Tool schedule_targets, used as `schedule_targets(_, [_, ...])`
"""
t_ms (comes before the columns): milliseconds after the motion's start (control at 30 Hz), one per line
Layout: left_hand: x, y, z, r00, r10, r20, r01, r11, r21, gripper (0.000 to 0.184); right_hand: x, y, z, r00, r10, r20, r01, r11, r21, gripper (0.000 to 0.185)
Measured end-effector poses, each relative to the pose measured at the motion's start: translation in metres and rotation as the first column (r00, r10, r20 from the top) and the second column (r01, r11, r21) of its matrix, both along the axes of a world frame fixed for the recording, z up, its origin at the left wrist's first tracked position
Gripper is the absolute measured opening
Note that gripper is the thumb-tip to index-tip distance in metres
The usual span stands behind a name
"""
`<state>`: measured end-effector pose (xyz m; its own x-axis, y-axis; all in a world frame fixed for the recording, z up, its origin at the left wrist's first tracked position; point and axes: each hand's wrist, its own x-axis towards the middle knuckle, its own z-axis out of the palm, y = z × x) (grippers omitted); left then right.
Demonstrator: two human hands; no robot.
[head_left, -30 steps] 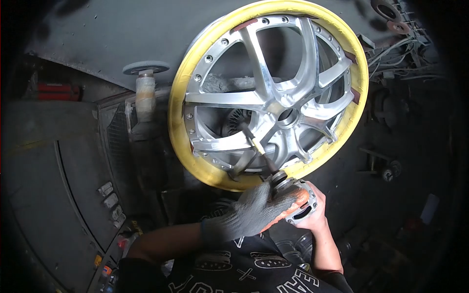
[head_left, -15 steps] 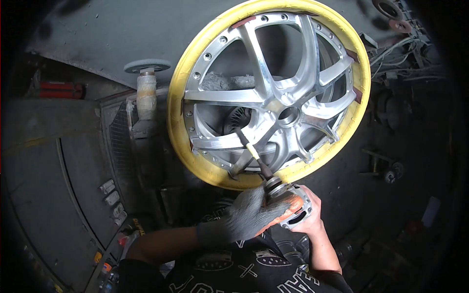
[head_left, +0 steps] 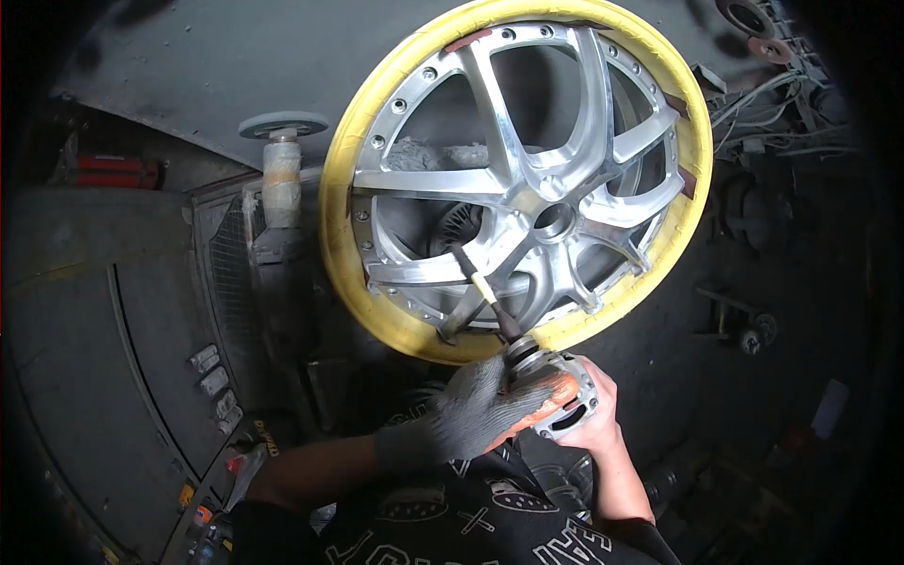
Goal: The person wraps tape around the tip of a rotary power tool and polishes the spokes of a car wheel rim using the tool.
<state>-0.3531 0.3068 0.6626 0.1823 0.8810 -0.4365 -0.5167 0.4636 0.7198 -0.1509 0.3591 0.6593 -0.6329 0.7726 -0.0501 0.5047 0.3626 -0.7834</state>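
Observation:
A silver alloy wheel rim (head_left: 478, 182), its outer lip wrapped in yellow tape (head_left: 341, 202), stands tilted in front of me. My left hand (head_left: 476, 407), in a grey glove with an orange palm, is closed around the front of a die grinder (head_left: 572, 414). My bare right hand (head_left: 601, 410) grips the rear of the same tool, its fingers partly hidden behind the body. From the grinder a narrow shaft with a pale yellow band (head_left: 483, 287) points up and left. Its dark tip lies against or just over a lower-left spoke; I cannot tell which.
Left of the wheel stands a machine spindle (head_left: 282, 188) topped by a flat round disc (head_left: 282, 124). Cables (head_left: 767, 118) and round discs hang at the upper right. A dark panel (head_left: 104, 311) fills the left side. A small metal stand (head_left: 739, 320) sits on the right.
The grinder and both hands have shifted very slightly left and up. In the picture the wheel sits a touch further left. Both hands keep their grip.

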Motion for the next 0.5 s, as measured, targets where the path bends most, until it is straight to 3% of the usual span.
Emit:
schedule_targets(67, [-0.005, 0.004, -0.009, 0.964, -0.260, 0.056, 0.265, 0.956, -0.128, 0.047, 0.002, 0.003, 0.000, 1.000, 0.001, 0.001, -0.001, 1.000, 0.019, 0.060])
schedule_targets(167, [0.006, 0.011, -0.017, 0.966, -0.183, 0.181, 0.214, 0.962, -0.171, 0.045, 0.003, 0.010, 0.007, 0.998, -0.028, 0.059, 0.029, 1.000, -0.011, 0.060])
schedule_targets(300, [0.001, 0.011, -0.015, 0.957, -0.225, 0.185, 0.257, 0.951, -0.170, 0.043, 0.005, 0.007, 0.008, 0.997, -0.034, 0.063, 0.039, 0.996, -0.078, 0.062])
schedule_targets(400, [-0.011, -0.002, -0.005, 0.938, -0.345, 0.041, 0.342, 0.895, -0.286, 0.041, -0.001, -0.002, 0.004, 0.997, 0.052, 0.052, -0.050, 0.998, -0.035, 0.065])
schedule_targets(433, [-0.017, -0.007, -0.001, 0.944, -0.324, 0.062, 0.329, 0.905, -0.270, 0.042, -0.005, -0.006, 0.002, 0.995, 0.088, 0.044, -0.089, 0.995, 0.042, 0.066])
schedule_targets(500, [-0.022, -0.016, 0.001, 0.953, -0.289, 0.093, 0.304, 0.903, -0.304, 0.044, -0.013, -0.013, 0.002, 0.997, 0.080, 0.016, -0.079, 0.996, -0.034, 0.066])
